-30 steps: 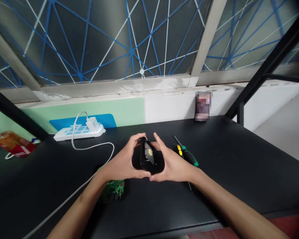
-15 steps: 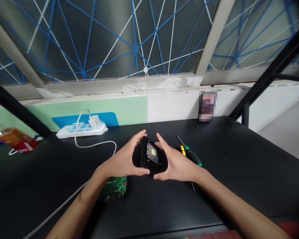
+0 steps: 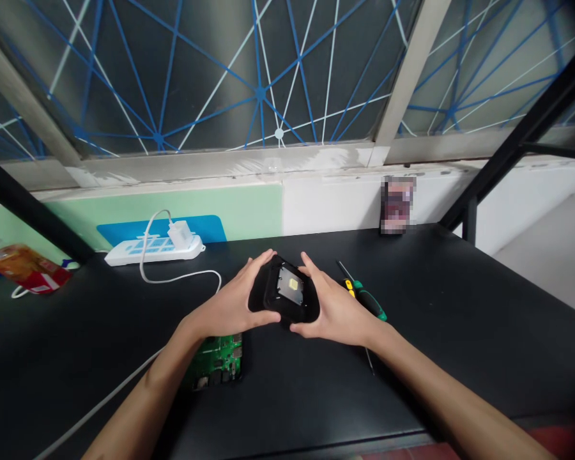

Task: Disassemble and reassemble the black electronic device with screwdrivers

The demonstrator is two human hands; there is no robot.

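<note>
black box point(image 3: 270, 294), silver plate point(image 3: 284, 289), pale yellow square point(image 3: 293, 284), green circuit board point(image 3: 220, 361), green and black screwdriver point(image 3: 371, 302), yellow and black tool point(image 3: 349, 288), black table point(image 3: 460, 319), white and blue power strip point(image 3: 124, 252), window point(image 3: 211, 38) with criss-cross blue and white lines

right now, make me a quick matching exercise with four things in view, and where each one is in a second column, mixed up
Things
1. black rounded part with a metal plate
2. green circuit board
3. green-and-black-handled screwdriver
4. white power strip

Places
A. near the table's back edge, a white plug in it
B. on the black table, just beyond the right wrist
C. held between the left hand and the right hand
D. partly hidden by the left forearm

Pairs: 1-C, 2-D, 3-B, 4-A
</note>
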